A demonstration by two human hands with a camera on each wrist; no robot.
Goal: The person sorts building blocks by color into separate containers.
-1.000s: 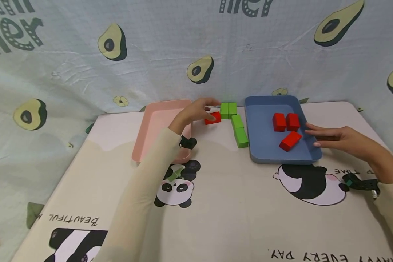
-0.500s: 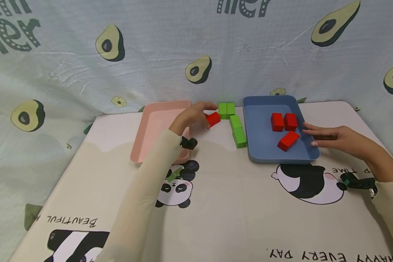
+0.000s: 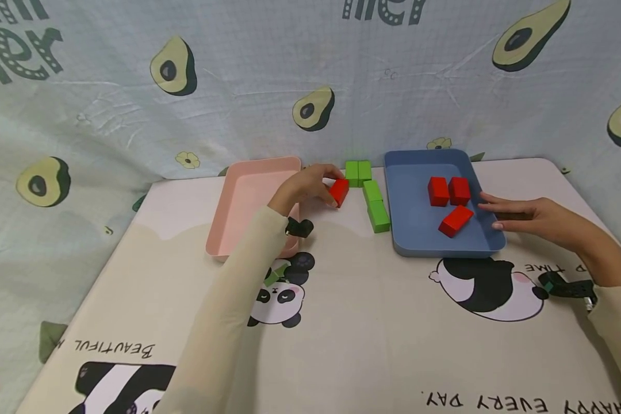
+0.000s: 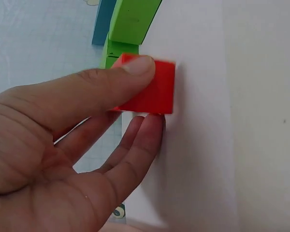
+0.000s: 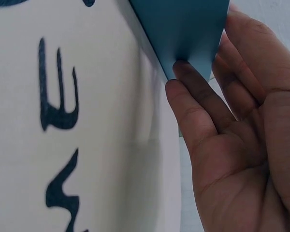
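A red block point(image 3: 339, 192) stands on the table between the pink tray and the green blocks. My left hand point(image 3: 307, 187) pinches it, thumb on one side and fingers on the other. In the left wrist view the thumb lies across the red block point(image 4: 152, 89), hiding part of it. My right hand point(image 3: 540, 221) rests its nearly straight fingers against the right side of the blue tray point(image 3: 434, 244). The right wrist view shows the fingertips point(image 5: 178, 89) at the outer wall of that tray point(image 5: 183, 34). Several red blocks point(image 3: 455, 221) lie in the blue tray.
Two green blocks point(image 3: 359, 173) stand side by side at the table's back edge, with more green blocks point(image 3: 376, 207) in a row beside the blue tray's left wall. The pink tray point(image 3: 248, 184) lies left, partly behind my left forearm. A patterned cloth point(image 3: 238, 69) hangs behind.
My left hand has taken hold of the red block and turned it from lying crosswise to pointing more front to back. My right hand stays at the blue tray.
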